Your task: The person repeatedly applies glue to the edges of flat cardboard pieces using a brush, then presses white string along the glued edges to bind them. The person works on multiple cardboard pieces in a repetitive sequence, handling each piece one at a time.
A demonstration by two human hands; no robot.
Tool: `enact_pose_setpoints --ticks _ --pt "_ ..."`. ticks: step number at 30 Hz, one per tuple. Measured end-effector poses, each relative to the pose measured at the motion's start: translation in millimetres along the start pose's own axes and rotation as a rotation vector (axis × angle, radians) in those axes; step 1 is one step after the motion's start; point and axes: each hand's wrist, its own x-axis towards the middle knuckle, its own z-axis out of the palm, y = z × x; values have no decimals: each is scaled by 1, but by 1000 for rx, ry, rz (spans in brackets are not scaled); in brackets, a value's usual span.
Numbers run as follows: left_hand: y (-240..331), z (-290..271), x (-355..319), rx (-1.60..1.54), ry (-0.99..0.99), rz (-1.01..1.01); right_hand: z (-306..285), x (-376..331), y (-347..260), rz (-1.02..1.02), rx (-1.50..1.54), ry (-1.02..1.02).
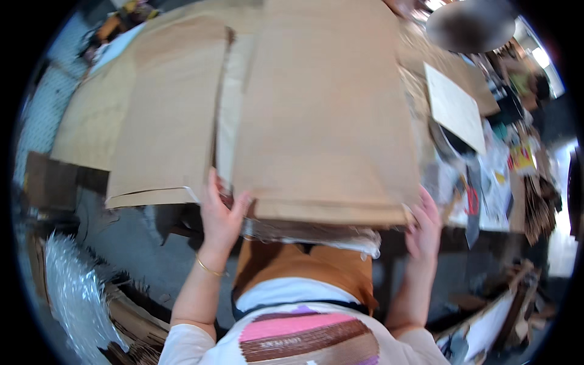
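In front of me a large brown paper piece [328, 115], sheet or flat bag I cannot tell, lies with its folded near edge toward my body. My left hand [222, 216] is at its near left corner, thumb against the edge and fingers in the narrow gap beside it. At the near right corner, my right hand [424, 225] has its fingers curled round the edge. A second brown paper piece [170, 115] lies to the left, across a gap where a pale strip shows. Frayed, layered material [310, 232] hangs just below the near edge.
A white board [453, 106] rests at the right, with red-handled scissors [471, 198] and clear plastic near it. Crumpled clear plastic wrap [79, 298] sits on the floor at lower left, beside cardboard scraps [137, 316]. A blurred round object [470, 25] is at upper right.
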Motion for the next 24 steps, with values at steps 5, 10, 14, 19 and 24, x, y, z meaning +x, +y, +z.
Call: enact_pose_setpoints --ticks 5,10,14,19,24 --pt "-5 -4 -18 -784 -289 -410 -34 7 28 -58 -626 -64" --pt "-24 -67 -25 75 166 295 31 12 66 -254 -922 -110" --pt "-83 -147 -16 -71 493 13 150 22 92 -165 -606 -353" --pt "-160 -269 60 112 477 -48 286 34 129 137 -363 -682" --pt "-236 -302 120 101 313 -238 338 39 168 132 -460 -611"
